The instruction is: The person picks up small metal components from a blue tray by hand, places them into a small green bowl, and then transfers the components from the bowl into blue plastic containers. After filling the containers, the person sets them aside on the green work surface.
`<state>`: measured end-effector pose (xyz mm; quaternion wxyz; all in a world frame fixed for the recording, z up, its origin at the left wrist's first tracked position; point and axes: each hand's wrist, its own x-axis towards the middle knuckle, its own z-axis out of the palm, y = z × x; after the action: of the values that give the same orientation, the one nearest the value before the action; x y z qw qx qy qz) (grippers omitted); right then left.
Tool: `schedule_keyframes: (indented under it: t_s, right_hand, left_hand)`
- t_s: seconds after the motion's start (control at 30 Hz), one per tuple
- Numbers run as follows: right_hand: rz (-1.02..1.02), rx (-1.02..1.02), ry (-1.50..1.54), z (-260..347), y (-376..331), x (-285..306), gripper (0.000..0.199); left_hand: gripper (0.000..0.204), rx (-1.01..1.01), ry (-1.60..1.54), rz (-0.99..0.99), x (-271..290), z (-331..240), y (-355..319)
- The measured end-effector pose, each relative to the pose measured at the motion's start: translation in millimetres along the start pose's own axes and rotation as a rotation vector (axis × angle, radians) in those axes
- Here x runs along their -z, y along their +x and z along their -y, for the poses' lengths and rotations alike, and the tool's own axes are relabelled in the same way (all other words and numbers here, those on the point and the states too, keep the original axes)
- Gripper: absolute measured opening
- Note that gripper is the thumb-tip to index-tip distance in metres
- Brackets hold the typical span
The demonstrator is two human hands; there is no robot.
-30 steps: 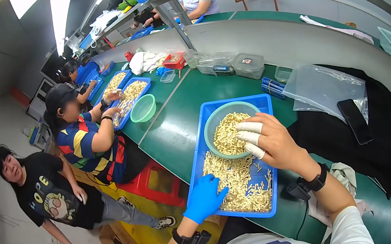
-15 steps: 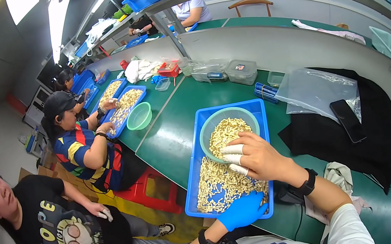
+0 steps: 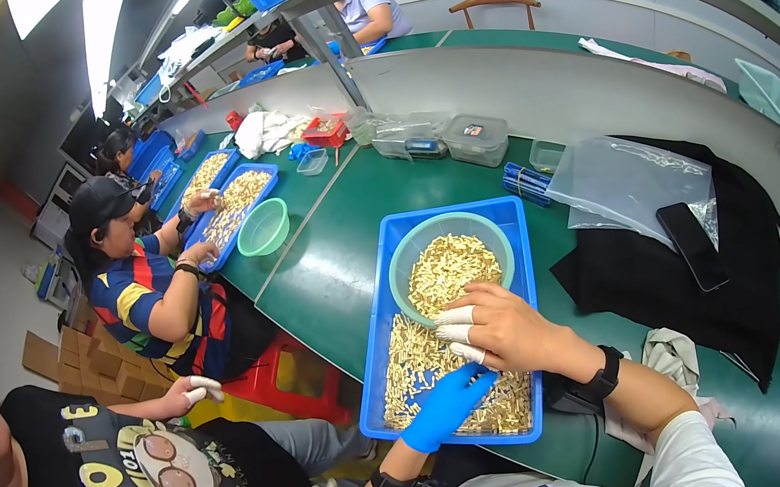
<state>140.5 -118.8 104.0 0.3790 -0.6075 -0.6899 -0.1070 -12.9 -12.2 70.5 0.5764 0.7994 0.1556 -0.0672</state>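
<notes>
A blue tray (image 3: 372, 385) in front of me holds many small brass-coloured cylindrical pieces (image 3: 412, 373). In its far part sits a pale green bowl (image 3: 400, 260), heaped with the same kind of pieces (image 3: 454, 267). My right hand (image 3: 509, 329), with white finger covers, reaches over the bowl's near rim; its fingers are spread and bent down, their tips near the pieces. My left hand (image 3: 447, 408), in a blue glove, lies low over the loose pieces with its fingers stretched toward the right hand. Neither hand shows a piece gripped; the undersides of the fingers are hidden.
A person in a black shirt (image 3: 155, 460) stands close on my left. Beyond, a co-worker in a cap (image 3: 151, 299) handles pieces in a blue tray (image 3: 272, 182), beside a green bowl (image 3: 264, 228). To the right lie black cloth (image 3: 607, 277), a phone (image 3: 693, 246) and a plastic bag (image 3: 617, 179).
My left hand has moved up from the tray's near edge onto the pieces, toward my right hand. My right hand has shifted slightly nearer. The person on the left has come closer.
</notes>
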Motion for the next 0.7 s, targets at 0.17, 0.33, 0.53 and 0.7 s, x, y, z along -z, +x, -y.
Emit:
schedule_keyframes:
  t_s: [0.17, 0.33, 0.53, 0.7]
  right_hand:
    - [-0.024, -0.12, 0.165, 0, -3, -25, 0.026]
    - [-0.002, -0.164, 0.227, 5, -7, -37, 0.03]
    - [0.145, -0.089, 0.237, 14, 2, -27, 0.036]
    - [0.327, -0.128, 0.052, 30, 5, -31, 0.043]
  left_hand:
    - [0.036, 0.44, -0.772, -0.265, 17, 6, -1]
    - [0.035, 0.026, -2.039, 0.325, 17, 54, -3]
    - [0.038, -0.033, -1.904, -0.079, 13, 43, -10]
    - [0.042, -0.072, -1.813, -0.041, 12, 33, -15]
